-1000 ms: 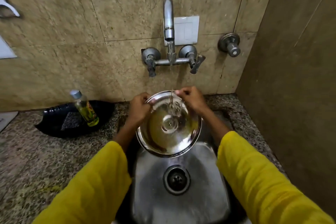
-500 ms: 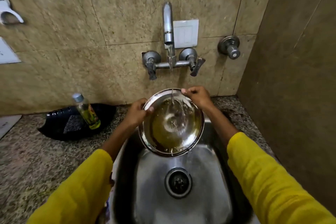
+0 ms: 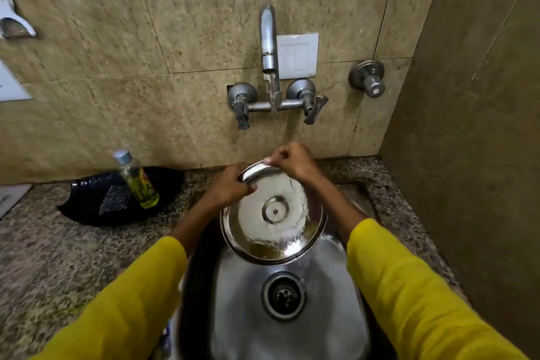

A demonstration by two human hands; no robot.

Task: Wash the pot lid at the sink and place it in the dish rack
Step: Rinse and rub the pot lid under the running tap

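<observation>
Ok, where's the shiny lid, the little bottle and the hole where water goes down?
pot lid [image 3: 273, 210]: head view, center boss.
bottle [image 3: 137, 181]: head view, clear body.
drain [image 3: 283, 295]: head view, strainer middle.

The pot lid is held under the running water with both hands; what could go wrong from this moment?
The wet pot lid is pinched only at its far rim by the left hand and right hand, so it might slip into the sink. Water from the tap may splash off the tilted lid onto the yellow sleeves.
</observation>
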